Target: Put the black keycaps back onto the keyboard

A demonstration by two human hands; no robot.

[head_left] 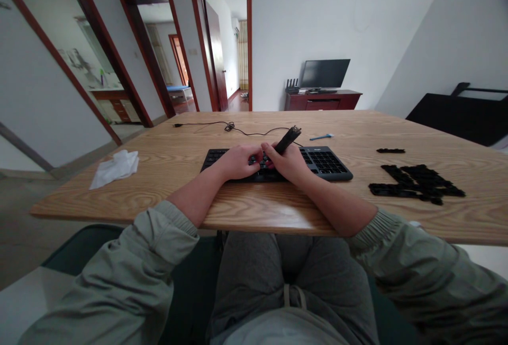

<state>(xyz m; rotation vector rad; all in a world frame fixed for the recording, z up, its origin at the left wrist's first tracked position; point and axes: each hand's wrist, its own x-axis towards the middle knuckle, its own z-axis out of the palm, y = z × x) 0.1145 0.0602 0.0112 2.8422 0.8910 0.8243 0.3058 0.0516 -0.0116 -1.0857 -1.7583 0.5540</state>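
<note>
A black keyboard [329,162] lies on the wooden table before me, its middle covered by both hands. My right hand [291,162] is closed around a dark, stick-like tool [288,140] with small prongs at its upper end. The tool leans up and to the right; its lower end is hidden in the hand. My left hand [240,161] rests over the keyboard's left half, fingers curled with the thumb towards the keys. What its fingertips hold, if anything, cannot be made out. Both hands almost meet over the keys.
Small black pieces, seemingly keycaps, lie in a cluster [424,181] on the right, with a short row [391,150] behind. A blue-handled brush [321,137] and the keyboard's cable [229,126] lie beyond. White tissue [116,169] lies left on the wooden table [166,146].
</note>
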